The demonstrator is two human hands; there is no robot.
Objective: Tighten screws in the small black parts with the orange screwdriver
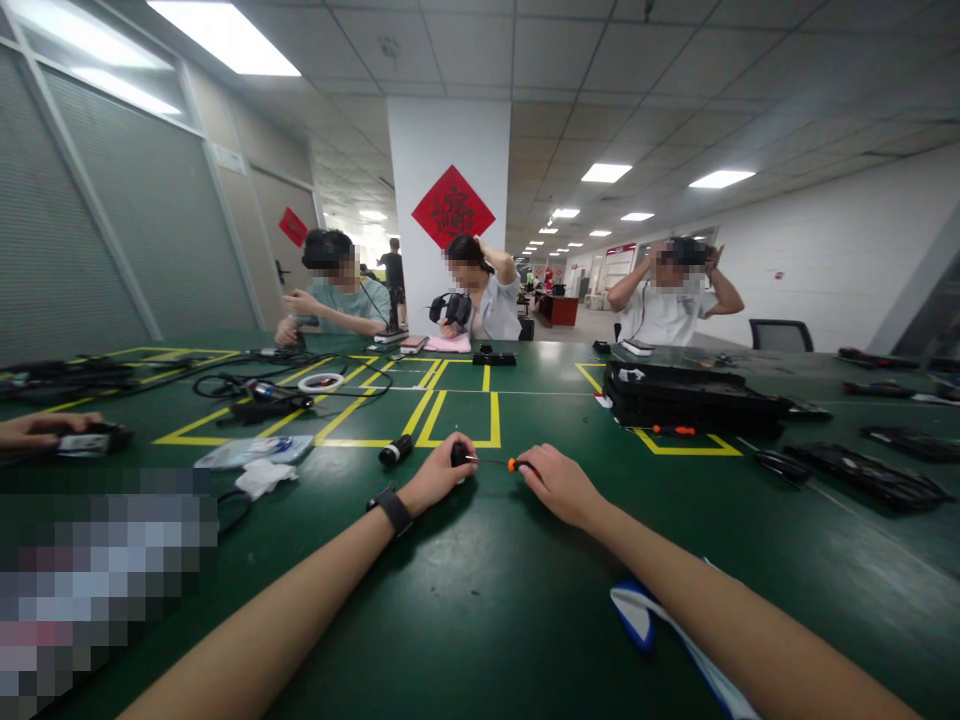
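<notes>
My left hand (436, 474), with a dark band on its wrist, is closed round a small black part (458, 455) whose kind I cannot make out. In my right hand (561, 484) is a screwdriver (513, 464) with an orange and black handle. Its thin shaft points left and its tip is at or very near the black part; whether they touch I cannot tell. Just left of my left hand a short black cylinder (395, 450) with a pale band lies on the green table (480, 620).
Farther left are a plastic bag (255, 452), crumpled white tissue (266, 477) and coiled cables (225, 385). An open black case (694, 395) stands right, an orange screwdriver (673, 430) before it. A blue-white strap (634, 615) lies by my right forearm. Several people sit around the table.
</notes>
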